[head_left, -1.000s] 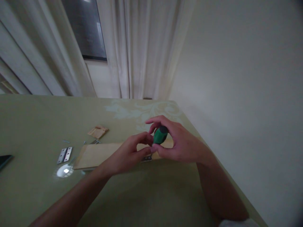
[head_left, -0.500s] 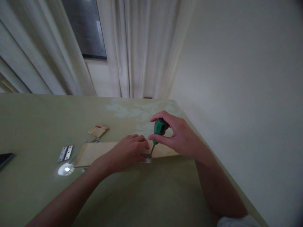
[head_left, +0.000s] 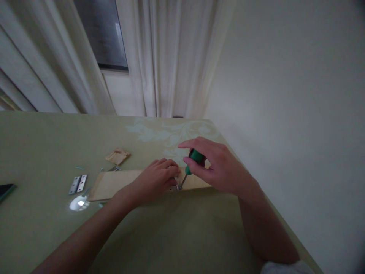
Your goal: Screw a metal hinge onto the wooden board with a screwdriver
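A pale wooden board (head_left: 119,180) lies flat on the table, and a metal hinge (head_left: 179,186) sits at its near edge. My left hand (head_left: 159,175) rests on the board, its fingers closed on the hinge and partly covering it. In my right hand (head_left: 215,163) is a green-handled screwdriver (head_left: 188,169), tilted, with its thumb and fingers around the handle. The screwdriver's tip points down at the hinge; whether it touches a screw there is too small to tell.
Left of the board lie another hinge (head_left: 78,184) and a shiny clear dish (head_left: 80,203). Behind it are a small wooden piece (head_left: 118,156) and several screws (head_left: 115,168). A dark flat object (head_left: 6,191) is at far left. The wall (head_left: 285,133) borders the table's right side.
The hinge's leaf, which stuck out past the board's near edge, now sits up against that edge. My right hand has shifted slightly right, with its fingers repositioned on the screwdriver.
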Available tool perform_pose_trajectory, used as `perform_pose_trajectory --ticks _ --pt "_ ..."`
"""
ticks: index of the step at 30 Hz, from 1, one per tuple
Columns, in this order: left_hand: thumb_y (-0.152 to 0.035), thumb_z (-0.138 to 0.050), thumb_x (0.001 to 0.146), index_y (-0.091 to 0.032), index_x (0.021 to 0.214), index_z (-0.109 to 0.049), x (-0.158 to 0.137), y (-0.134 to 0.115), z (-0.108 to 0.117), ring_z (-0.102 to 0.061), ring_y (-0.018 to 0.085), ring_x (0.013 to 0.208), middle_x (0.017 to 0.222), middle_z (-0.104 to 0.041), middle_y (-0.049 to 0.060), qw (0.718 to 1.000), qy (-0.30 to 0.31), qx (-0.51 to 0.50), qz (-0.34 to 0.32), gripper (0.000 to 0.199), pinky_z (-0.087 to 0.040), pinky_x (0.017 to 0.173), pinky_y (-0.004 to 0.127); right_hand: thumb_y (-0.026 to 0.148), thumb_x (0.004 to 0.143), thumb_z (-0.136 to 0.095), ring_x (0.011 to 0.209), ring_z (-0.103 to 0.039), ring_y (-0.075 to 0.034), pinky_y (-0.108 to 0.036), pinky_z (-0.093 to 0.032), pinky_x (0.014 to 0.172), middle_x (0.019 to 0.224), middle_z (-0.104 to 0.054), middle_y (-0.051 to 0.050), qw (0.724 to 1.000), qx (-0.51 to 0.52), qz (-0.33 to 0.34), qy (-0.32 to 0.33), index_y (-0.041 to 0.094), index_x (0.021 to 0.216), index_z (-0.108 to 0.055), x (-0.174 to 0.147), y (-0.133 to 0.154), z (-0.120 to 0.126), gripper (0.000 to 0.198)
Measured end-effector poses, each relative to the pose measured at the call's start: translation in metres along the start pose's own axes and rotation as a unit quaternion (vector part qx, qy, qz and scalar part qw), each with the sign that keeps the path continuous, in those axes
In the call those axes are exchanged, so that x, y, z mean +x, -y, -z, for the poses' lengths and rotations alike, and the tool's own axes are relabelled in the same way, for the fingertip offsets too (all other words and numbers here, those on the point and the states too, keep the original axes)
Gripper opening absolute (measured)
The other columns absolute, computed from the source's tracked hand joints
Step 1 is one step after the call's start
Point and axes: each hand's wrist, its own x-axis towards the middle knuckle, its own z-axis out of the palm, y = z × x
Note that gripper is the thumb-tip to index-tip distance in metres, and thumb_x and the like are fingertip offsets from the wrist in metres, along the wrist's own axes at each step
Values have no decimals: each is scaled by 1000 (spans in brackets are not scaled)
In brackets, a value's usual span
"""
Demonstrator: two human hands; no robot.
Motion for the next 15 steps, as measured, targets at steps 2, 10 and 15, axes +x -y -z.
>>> perform_pose_trajectory --ticks 2,10,15 --pt "-21 -62 108 -19 116 -76 1 3 -1 -66 34 119 127 -75 14 1000 -13 9 26 16 -50 106 51 16 104 -61 107 -74 -20 -35 -57 99 126 -78 -6 999 26 24 37 24 147 -62 -1 2 2 44" --pt "-20 -53 107 -20 115 -73 -3 -13 7 -70 22 100 111 -79 6 956 -19 -291 -41 22 -55 91 34 29 110 -67 98 -72 -20 -32 -56 90 109 -76 -5 999 -22 41 -16 22 128 -67 -1 -2 -9 19" --pt "-26 -55 104 -17 105 -73 3 -25 -5 -71 22 99 105 -80 6 909 -71 -410 -28 20 -57 89 32 14 98 -65 109 -72 -22 -36 -57 97 131 -72 -10 999 -22 41 -16 19 147 -58 -2 6 -11 50"
